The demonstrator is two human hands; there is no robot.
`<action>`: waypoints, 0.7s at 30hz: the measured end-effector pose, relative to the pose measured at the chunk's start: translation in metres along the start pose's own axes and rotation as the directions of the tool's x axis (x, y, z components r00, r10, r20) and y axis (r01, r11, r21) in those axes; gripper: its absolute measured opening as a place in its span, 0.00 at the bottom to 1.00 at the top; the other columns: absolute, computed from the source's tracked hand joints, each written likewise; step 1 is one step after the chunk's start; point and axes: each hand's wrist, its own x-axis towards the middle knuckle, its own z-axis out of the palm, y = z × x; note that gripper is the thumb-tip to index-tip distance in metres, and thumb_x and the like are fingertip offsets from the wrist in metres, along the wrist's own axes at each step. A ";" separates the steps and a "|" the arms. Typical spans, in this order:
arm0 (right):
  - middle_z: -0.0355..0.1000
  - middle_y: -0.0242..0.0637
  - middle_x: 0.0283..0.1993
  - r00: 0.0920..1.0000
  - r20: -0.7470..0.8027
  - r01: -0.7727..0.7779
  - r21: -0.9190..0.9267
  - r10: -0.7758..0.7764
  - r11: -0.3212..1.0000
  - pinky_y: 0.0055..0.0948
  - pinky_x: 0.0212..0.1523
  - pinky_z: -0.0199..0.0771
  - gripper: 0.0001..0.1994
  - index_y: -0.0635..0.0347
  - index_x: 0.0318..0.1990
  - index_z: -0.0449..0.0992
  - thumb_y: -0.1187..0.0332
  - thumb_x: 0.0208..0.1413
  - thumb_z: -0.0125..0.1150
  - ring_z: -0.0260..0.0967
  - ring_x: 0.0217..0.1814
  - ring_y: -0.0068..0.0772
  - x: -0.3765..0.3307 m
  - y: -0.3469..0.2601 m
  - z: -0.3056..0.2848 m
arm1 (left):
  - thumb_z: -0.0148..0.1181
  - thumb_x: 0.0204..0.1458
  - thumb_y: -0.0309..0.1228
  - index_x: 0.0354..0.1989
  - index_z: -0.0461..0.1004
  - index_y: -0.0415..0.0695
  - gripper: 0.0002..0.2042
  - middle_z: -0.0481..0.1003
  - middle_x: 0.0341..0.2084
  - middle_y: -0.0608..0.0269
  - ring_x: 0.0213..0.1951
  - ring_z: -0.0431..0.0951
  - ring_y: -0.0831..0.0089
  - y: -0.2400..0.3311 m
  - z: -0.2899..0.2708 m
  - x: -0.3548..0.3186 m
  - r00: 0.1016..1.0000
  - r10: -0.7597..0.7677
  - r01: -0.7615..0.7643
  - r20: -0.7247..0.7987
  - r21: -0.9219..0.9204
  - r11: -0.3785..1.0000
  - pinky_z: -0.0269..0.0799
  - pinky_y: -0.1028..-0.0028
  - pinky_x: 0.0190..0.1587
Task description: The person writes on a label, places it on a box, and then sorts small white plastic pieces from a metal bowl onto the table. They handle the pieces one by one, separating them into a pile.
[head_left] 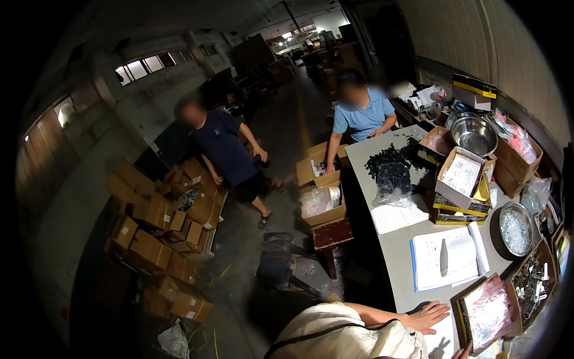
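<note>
My left hand [427,317] lies palm down on the grey table [382,263], its fingers stretched out and holding nothing. Just right of it stands a shallow cardboard box [464,320] with clear and pinkish plastic bags [489,310] inside. At the lower edge, only some fingers of my right hand [463,353] show beside that box's near corner; the rest is cut off. Beyond my left hand is a blue-edged clipboard [414,263] with written sheets [461,258]. A dark, narrow, blade-shaped object [443,257] rests on the sheets.
Small black parts [388,160] are heaped at the table's far end. Metal bowls [474,134] and boxes line the right side. A person in light blue [365,115] reaches into a carton [311,170]; another in dark clothes [224,146] stands near stacked cartons [152,248]. A stool [275,257] stands left.
</note>
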 end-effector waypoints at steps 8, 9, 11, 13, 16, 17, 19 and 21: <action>0.67 0.52 0.36 0.999 0.044 0.017 0.036 -0.019 0.999 0.33 0.28 0.60 0.15 0.72 0.40 0.68 0.64 0.60 0.59 0.64 0.30 0.40 -0.009 -0.010 0.010 | 0.68 0.47 0.38 0.45 0.72 0.37 0.21 0.71 0.40 0.52 0.47 0.73 0.52 0.045 -0.074 0.028 0.983 0.178 -0.182 -0.039 -0.254 0.950 0.70 0.58 0.49; 0.67 0.51 0.35 0.999 0.044 0.024 0.041 -0.026 0.999 0.33 0.27 0.60 0.15 0.72 0.40 0.68 0.64 0.60 0.59 0.64 0.30 0.40 -0.009 -0.012 0.010 | 0.68 0.47 0.38 0.40 0.73 0.39 0.18 0.71 0.37 0.54 0.44 0.73 0.54 0.045 -0.076 0.026 0.983 0.168 -0.179 -0.067 -0.221 0.959 0.70 0.59 0.46; 0.67 0.51 0.34 0.998 0.046 0.035 0.058 -0.037 0.998 0.33 0.26 0.60 0.15 0.72 0.39 0.69 0.65 0.60 0.59 0.64 0.29 0.39 -0.010 -0.017 0.013 | 0.68 0.47 0.38 0.37 0.72 0.40 0.17 0.70 0.35 0.55 0.43 0.72 0.55 0.042 -0.084 0.020 0.980 0.150 -0.174 -0.133 -0.195 0.965 0.70 0.59 0.44; 0.67 0.51 0.33 0.998 0.046 0.045 0.075 -0.049 0.996 0.33 0.24 0.60 0.14 0.72 0.38 0.69 0.65 0.60 0.59 0.64 0.27 0.39 -0.009 -0.022 0.015 | 0.68 0.49 0.36 0.36 0.72 0.40 0.15 0.71 0.34 0.56 0.42 0.73 0.54 0.040 -0.091 0.013 0.980 0.092 -0.129 -0.174 -0.215 0.968 0.70 0.58 0.42; 0.68 0.50 0.31 0.997 0.034 0.065 0.112 -0.069 0.992 0.32 0.23 0.60 0.14 0.72 0.37 0.69 0.65 0.60 0.59 0.63 0.25 0.38 -0.005 -0.032 0.021 | 0.66 0.52 0.35 0.35 0.71 0.40 0.13 0.71 0.34 0.55 0.41 0.73 0.53 0.036 -0.103 0.005 0.985 0.019 -0.072 -0.174 -0.304 0.950 0.71 0.58 0.41; 0.68 0.50 0.31 0.997 0.028 0.071 0.122 -0.075 0.990 0.32 0.22 0.60 0.14 0.72 0.36 0.69 0.65 0.59 0.59 0.63 0.25 0.38 -0.003 -0.037 0.025 | 0.64 0.54 0.34 0.35 0.71 0.39 0.12 0.71 0.32 0.54 0.41 0.73 0.51 0.035 -0.107 0.003 0.985 -0.002 -0.053 -0.171 -0.321 0.946 0.71 0.58 0.41; 0.68 0.49 0.30 0.995 0.025 0.092 0.139 -0.096 0.986 0.32 0.21 0.59 0.14 0.72 0.35 0.70 0.65 0.59 0.59 0.63 0.24 0.37 0.002 -0.048 0.034 | 0.63 0.55 0.34 0.35 0.70 0.38 0.12 0.71 0.32 0.53 0.41 0.73 0.51 0.032 -0.116 0.003 0.991 -0.030 -0.021 -0.132 -0.367 0.930 0.71 0.58 0.41; 0.68 0.49 0.29 0.994 0.018 0.105 0.164 -0.110 0.981 0.31 0.19 0.59 0.14 0.72 0.34 0.70 0.65 0.59 0.59 0.63 0.22 0.37 0.006 -0.059 0.046 | 0.62 0.56 0.34 0.35 0.70 0.37 0.12 0.72 0.32 0.51 0.41 0.73 0.50 0.028 -0.126 0.000 0.994 -0.019 -0.026 -0.110 -0.398 0.917 0.71 0.57 0.42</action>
